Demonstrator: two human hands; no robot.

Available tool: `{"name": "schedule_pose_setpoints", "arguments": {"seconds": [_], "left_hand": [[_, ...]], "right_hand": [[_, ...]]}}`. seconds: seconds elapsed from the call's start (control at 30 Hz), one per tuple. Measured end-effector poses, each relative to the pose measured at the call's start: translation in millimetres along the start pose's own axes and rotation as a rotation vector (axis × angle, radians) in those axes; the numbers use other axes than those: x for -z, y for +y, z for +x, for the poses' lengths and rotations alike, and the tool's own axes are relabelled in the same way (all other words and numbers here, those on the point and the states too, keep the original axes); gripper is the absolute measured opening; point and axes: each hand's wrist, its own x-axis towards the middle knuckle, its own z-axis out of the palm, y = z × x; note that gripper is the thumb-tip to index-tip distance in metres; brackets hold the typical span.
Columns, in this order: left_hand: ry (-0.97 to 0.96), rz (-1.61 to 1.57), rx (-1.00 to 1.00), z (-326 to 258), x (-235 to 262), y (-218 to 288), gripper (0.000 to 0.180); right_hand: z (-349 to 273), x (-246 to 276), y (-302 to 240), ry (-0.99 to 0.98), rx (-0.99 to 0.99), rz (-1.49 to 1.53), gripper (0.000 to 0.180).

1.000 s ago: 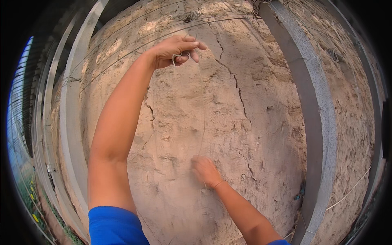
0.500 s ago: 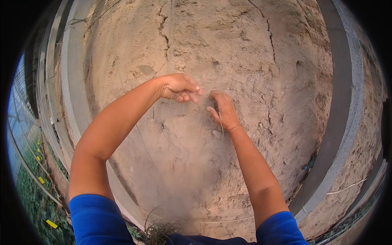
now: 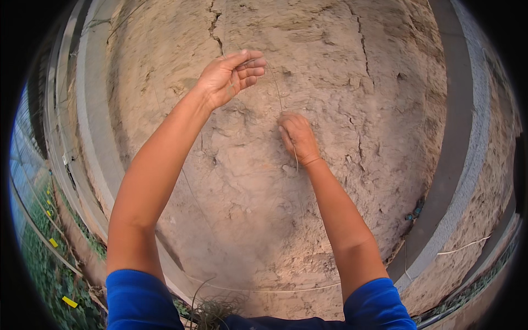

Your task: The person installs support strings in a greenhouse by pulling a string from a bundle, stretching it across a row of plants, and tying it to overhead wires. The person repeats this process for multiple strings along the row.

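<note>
Mid-frame, before a tan, cracked earthen wall (image 3: 247, 181), a thin grey-brown flexible strand (image 3: 278, 88) spans two bare hands.
From here I see the wall filling most of the view, with a pale grey concrete post (image 3: 96, 110) at the frame's left and a speckled grey concrete post (image 3: 478, 99) at its right. The left hand (image 3: 228, 80), upper centre, has its fingers close together and gently curled, thumb along the index finger, apparently pinching the strand. The right hand (image 3: 300, 135), nearer the centre, is drawn in narrow and seems to grip it too, its fingertips partly hidden. So the strand is drawn out between them; no knot shows, and I can't tell whether it's fastened anywhere.
</note>
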Motion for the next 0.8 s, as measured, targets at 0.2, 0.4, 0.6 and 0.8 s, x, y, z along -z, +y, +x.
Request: {"name": "schedule_pose_setpoints", "arguments": {"seconds": [0.2, 0.4, 0.6, 0.8], "left_hand": [[0.086, 1.072, -0.247, -6.6, 3.2, -3.0, 0.024], [-0.285, 1.815, -0.704, -32.8, -30.5, -92.6, 0.009], [-0.334, 2.055, -0.684, -48.4, -25.2, -101.3, 0.008], [-0.2, 2.436, -0.453, -30.7, -15.7, -66.1, 0.008]], "right_hand": [[-3.5, -0.9, 0.9, -0.012, -0.019, -0.028, 0.015], [-0.4, 2.0, -3.9, -0.008, -0.023, -0.037, 0.018], [-1.4, 1.4, -2.6, -0.016, -0.006, -0.042, 0.022], [-1.5, 3.4, -2.8, -0.07, -0.008, -0.039, 0.022]]}}
